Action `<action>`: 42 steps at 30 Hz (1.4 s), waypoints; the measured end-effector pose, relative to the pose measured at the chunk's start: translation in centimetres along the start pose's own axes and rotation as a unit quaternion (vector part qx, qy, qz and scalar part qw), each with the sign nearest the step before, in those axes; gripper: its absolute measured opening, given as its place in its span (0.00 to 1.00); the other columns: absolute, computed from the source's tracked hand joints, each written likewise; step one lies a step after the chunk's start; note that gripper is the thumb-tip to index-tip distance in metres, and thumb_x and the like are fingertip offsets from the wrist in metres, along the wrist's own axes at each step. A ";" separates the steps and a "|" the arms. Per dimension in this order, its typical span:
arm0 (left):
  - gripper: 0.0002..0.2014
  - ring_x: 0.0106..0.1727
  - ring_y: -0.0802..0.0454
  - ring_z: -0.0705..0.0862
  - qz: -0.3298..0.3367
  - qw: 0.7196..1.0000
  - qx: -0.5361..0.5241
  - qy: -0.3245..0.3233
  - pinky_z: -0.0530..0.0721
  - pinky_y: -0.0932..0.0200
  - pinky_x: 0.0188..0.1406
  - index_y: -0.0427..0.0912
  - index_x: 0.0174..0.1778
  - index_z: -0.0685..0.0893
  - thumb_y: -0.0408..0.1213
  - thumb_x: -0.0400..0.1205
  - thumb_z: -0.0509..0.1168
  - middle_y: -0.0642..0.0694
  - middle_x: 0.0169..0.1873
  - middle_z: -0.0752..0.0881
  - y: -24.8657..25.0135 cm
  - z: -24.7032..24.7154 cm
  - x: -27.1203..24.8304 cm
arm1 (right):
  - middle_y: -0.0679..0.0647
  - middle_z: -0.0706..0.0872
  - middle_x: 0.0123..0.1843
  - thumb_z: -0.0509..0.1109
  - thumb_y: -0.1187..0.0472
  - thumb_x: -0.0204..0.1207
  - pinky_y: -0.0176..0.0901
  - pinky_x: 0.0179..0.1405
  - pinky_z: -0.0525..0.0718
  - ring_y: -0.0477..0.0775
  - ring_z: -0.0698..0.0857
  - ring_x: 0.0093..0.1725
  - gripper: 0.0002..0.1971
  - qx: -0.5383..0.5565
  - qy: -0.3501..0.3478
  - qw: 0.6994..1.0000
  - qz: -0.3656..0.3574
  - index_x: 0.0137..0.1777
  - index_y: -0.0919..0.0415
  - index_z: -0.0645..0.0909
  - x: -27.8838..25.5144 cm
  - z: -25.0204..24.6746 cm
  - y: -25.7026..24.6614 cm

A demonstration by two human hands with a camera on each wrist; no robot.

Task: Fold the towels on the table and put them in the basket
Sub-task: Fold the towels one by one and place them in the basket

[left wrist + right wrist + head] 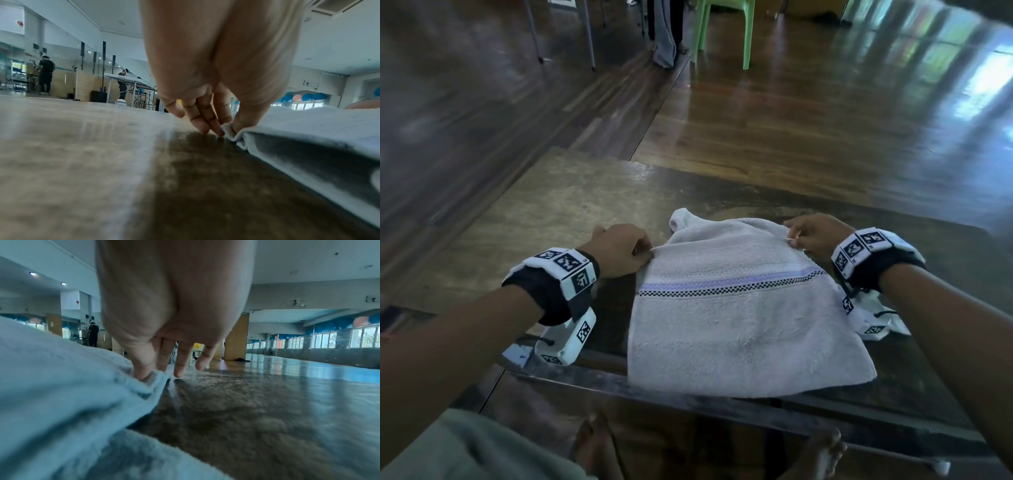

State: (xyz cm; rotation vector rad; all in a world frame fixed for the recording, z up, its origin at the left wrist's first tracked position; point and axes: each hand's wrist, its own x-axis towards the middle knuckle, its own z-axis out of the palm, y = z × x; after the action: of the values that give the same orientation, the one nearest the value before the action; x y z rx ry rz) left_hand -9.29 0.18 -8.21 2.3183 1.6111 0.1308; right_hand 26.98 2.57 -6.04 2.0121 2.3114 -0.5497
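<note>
On surface (571,205), towel (739,308) half-folded; our left hand (616,251), right hand (815,236) pinch its far corners. Basket unseen; we judge folding unfinished.

A big open gym-like hall.
Glossy wooden floor (808,113), long window row (320,340), blue and orange exercise balls (302,97).

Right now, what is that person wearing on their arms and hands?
The left hand and right hand are bare, with no gloves or sleeves on the forearms. Each wrist carries a black band topped by white blocks printed with black-and-white square code patterns. A white box with the same patterns and a thin black cord hangs under each wrist.
</note>
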 end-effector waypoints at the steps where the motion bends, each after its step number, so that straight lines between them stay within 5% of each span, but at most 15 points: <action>1: 0.09 0.47 0.49 0.77 0.003 1.000 -0.005 -0.008 0.71 0.53 0.51 0.42 0.49 0.81 0.44 0.81 0.63 0.50 0.43 0.80 0.0 -0.1 0.0 | 0.49 0.78 0.72 0.72 0.58 0.74 0.55 0.71 0.72 0.55 0.78 0.68 0.04 -0.009 -0.003 1.000 -0.006 0.39 0.48 0.83 0.3 0.0 -0.1; 4: 0.10 0.45 0.48 0.78 0.004 0.999 -0.040 -0.032 0.76 0.57 0.43 0.38 0.50 0.80 0.42 0.81 0.63 0.45 0.45 0.83 0.1 -0.3 -0.1 | 0.52 0.82 0.66 0.72 0.60 0.74 0.51 0.68 0.74 0.56 0.79 0.66 0.05 -0.026 -0.009 0.999 -0.025 0.47 0.59 0.87 1.2 -0.1 -0.1; 8: 0.09 0.39 0.51 0.74 -0.009 0.996 -0.085 -0.028 0.70 0.64 0.32 0.36 0.49 0.77 0.38 0.80 0.64 0.44 0.43 0.81 0.5 -0.9 -0.2 | 0.40 0.78 0.40 0.72 0.61 0.74 0.41 0.52 0.73 0.53 0.80 0.52 0.09 -0.026 -0.014 0.999 -0.027 0.51 0.64 0.88 0.9 -0.6 -0.7; 13: 0.06 0.37 0.48 0.76 -0.014 0.990 -0.140 0.012 0.73 0.59 0.32 0.38 0.45 0.76 0.36 0.79 0.65 0.43 0.39 0.82 0.3 -2.0 -0.8 | 0.42 0.81 0.39 0.72 0.61 0.73 0.43 0.47 0.75 0.53 0.82 0.48 0.06 0.002 0.046 0.998 -0.041 0.46 0.61 0.89 0.1 -0.9 -0.6; 17: 0.04 0.43 0.39 0.82 0.013 0.977 -0.200 0.076 0.82 0.44 0.43 0.36 0.42 0.78 0.33 0.78 0.66 0.38 0.42 0.84 0.4 -3.7 -2.1 | 0.48 0.82 0.41 0.72 0.62 0.74 0.41 0.46 0.73 0.50 0.81 0.45 0.05 0.005 0.108 0.992 -0.058 0.46 0.61 0.89 -1.7 -2.4 -0.6; 23: 0.05 0.34 0.59 0.79 0.042 0.962 -0.210 0.172 0.76 0.70 0.31 0.33 0.42 0.79 0.32 0.78 0.67 0.44 0.37 0.84 1.8 -8.1 -4.8 | 0.55 0.87 0.43 0.74 0.67 0.71 0.37 0.44 0.73 0.51 0.82 0.41 0.06 0.024 0.211 0.973 -0.092 0.46 0.67 0.88 -6.7 -6.3 -1.8; 28: 0.05 0.30 0.60 0.77 0.067 0.953 -0.190 0.226 0.74 0.66 0.31 0.37 0.39 0.79 0.32 0.76 0.70 0.48 0.34 0.84 3.0 -12.5 -8.0 | 0.56 0.86 0.40 0.76 0.70 0.68 0.36 0.42 0.73 0.51 0.81 0.38 0.03 0.032 0.297 0.947 -0.120 0.41 0.66 0.88 -12.1 -9.6 -3.7; 32: 0.06 0.28 0.67 0.77 0.099 0.951 -0.185 0.228 0.73 0.75 0.26 0.40 0.37 0.78 0.30 0.76 0.70 0.45 0.34 0.84 4.2 -15.0 -10.8 | 0.53 0.85 0.40 0.76 0.69 0.68 0.33 0.38 0.73 0.50 0.81 0.36 0.03 0.026 0.325 0.934 -0.146 0.41 0.64 0.89 -16.6 -10.7 -4.7; 35: 0.06 0.30 0.60 0.78 0.105 0.961 -0.177 0.186 0.76 0.72 0.30 0.42 0.37 0.79 0.32 0.76 0.70 0.45 0.36 0.85 4.3 -15.3 -12.6 | 0.56 0.87 0.41 0.76 0.69 0.68 0.37 0.39 0.76 0.50 0.83 0.36 0.02 0.014 0.305 0.937 -0.170 0.41 0.64 0.89 -19.7 -9.7 -5.0; 38: 0.07 0.35 0.55 0.82 0.107 0.974 -0.144 0.141 0.81 0.60 0.36 0.50 0.35 0.79 0.38 0.75 0.71 0.51 0.34 0.85 3.9 -13.9 -13.8 | 0.54 0.88 0.43 0.76 0.68 0.69 0.26 0.40 0.74 0.47 0.82 0.38 0.02 -0.004 0.252 0.955 -0.158 0.41 0.63 0.89 -21.4 -7.2 -4.6; 42: 0.07 0.36 0.54 0.81 0.099 0.983 -0.125 0.091 0.76 0.63 0.34 0.45 0.35 0.79 0.33 0.75 0.71 0.49 0.34 0.85 4.3 -9.4 -14.1 | 0.54 0.89 0.42 0.75 0.68 0.69 0.48 0.43 0.85 0.53 0.87 0.40 0.04 -0.009 0.226 0.965 -0.132 0.40 0.60 0.90 -21.9 -2.4 -3.4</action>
State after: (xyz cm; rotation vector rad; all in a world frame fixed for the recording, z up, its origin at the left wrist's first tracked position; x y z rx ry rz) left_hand -12.94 -12.35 3.50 2.3148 1.3471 0.5728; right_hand 27.84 -17.96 2.46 2.0023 2.8538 -0.0679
